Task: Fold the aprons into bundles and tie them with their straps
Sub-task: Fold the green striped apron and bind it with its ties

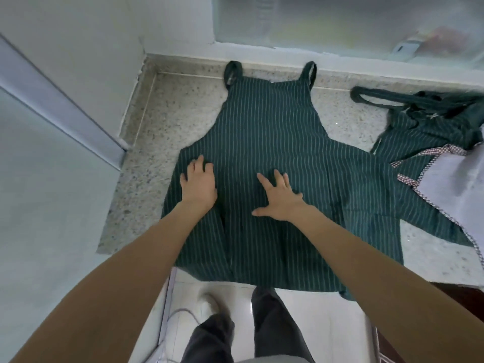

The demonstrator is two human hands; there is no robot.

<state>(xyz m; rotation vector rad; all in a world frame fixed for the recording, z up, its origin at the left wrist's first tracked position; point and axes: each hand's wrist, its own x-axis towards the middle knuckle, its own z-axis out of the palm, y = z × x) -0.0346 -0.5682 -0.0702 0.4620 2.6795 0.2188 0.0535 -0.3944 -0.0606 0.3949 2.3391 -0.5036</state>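
Both arms are reaching forward from the bottom of the frame. Left hand [198, 182] and right hand [280, 197] are pressing flat, fingers spread, gripping nothing, on the green striped apron [272, 142], which is lying spread at frame center on the speckled table [157, 121]. A 2nd apron [429, 119] is lying crumpled at upper right. No readable labels.

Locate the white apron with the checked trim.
In the head view, the white apron lies at the right edge of the counter, overlapping a crumpled green striped apron, right of the spread apron under both hands.
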